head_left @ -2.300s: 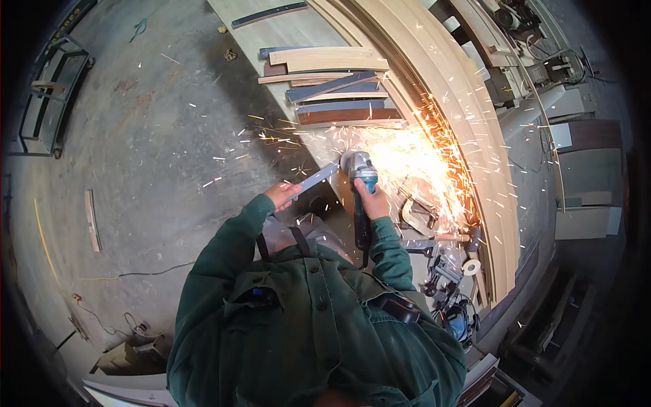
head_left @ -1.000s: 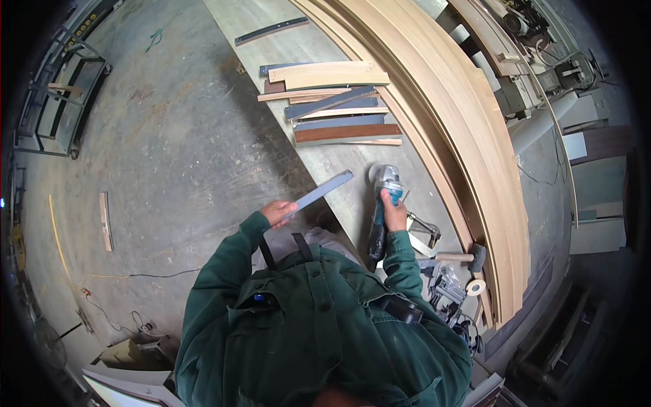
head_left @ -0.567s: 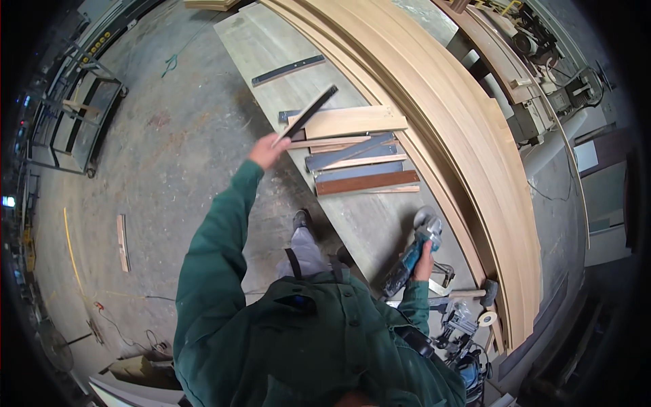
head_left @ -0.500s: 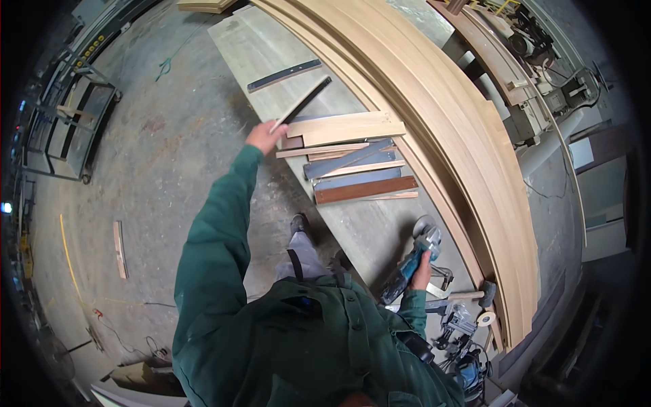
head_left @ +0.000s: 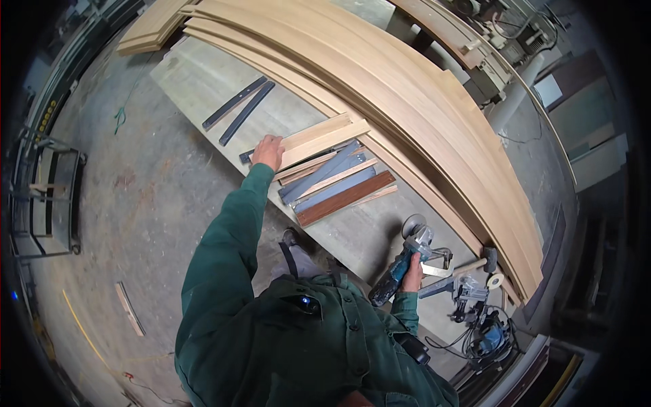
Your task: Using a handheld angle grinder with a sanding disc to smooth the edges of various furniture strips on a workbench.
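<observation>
My left hand (head_left: pixel 268 153) is closed over the near-left end of a pale wooden board (head_left: pixel 325 144), fingers bent down onto it; the exact grip is partly hidden. The dark end of another strip (head_left: pixel 245 157) pokes out beside this hand. Beyond it, two dark strips (head_left: pixel 246 112) lie side by side on the long grey bench (head_left: pixel 325 234). My right hand (head_left: pixel 411 273) is wrapped round the body of a blue and black angle grinder (head_left: pixel 400 261), its disc pointing away from me, above the bench's right part.
A reddish-brown strip (head_left: pixel 346 198) and several grey and pale strips lie mid-bench. Long stacked boards (head_left: pixel 407 88) run along its far side. A clamp (head_left: pixel 437 270), a hammer (head_left: pixel 489 259) and a corded power tool (head_left: pixel 491 337) sit at right. A cart (head_left: pixel 47 197) stands on the left floor.
My left hand has let go of the dark strip, now beside the other dark one, and moved onto the pale boards. The view has turned; the grinder stays in my right hand.
</observation>
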`<state>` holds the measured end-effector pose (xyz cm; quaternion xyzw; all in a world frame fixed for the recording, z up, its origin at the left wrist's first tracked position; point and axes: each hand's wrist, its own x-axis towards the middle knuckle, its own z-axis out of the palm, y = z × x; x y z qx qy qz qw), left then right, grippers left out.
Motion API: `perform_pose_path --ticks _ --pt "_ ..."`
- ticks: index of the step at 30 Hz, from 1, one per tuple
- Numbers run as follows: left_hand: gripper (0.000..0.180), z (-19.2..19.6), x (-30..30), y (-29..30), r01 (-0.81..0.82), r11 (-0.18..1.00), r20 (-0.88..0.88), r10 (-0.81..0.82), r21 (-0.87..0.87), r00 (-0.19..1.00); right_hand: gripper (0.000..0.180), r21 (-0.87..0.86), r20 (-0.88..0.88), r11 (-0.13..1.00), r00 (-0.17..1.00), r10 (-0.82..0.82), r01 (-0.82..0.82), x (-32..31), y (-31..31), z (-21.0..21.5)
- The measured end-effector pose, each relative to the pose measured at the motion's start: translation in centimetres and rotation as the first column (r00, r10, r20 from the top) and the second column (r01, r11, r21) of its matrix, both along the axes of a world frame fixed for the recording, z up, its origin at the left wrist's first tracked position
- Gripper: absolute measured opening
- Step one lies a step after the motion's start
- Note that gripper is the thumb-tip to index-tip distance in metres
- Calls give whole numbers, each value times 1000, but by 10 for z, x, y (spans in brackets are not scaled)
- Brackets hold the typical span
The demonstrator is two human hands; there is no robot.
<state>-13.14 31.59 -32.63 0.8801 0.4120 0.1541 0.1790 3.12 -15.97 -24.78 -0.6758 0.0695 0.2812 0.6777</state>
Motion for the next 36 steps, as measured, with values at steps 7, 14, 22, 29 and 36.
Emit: perform_pose_path --ticks 7,14,22,29,36 --pt "33 40 14 -21 -65 983 -64 55 -170 996 53 -26 23 999 999 26 -26 6 -13 -2" --pt "36 76 -47 -76 22 893 227 91 -450 970 50 22 37 977 977 211 -212 30 -33 0" --pt "68 61 -118 -283 19 747 39 9 -665 999 48 -136 21 860 867 498 -491 47 -24 1" --pt "72 17 -148 -331 -72 835 -165 -22 -545 986 57 -322 145 667 661 736 -672 19 -18 -5" --pt "71 14 -150 -315 6 817 -126 -96 -577 987 60 -411 152 629 631 761 -660 -15 8 -10"
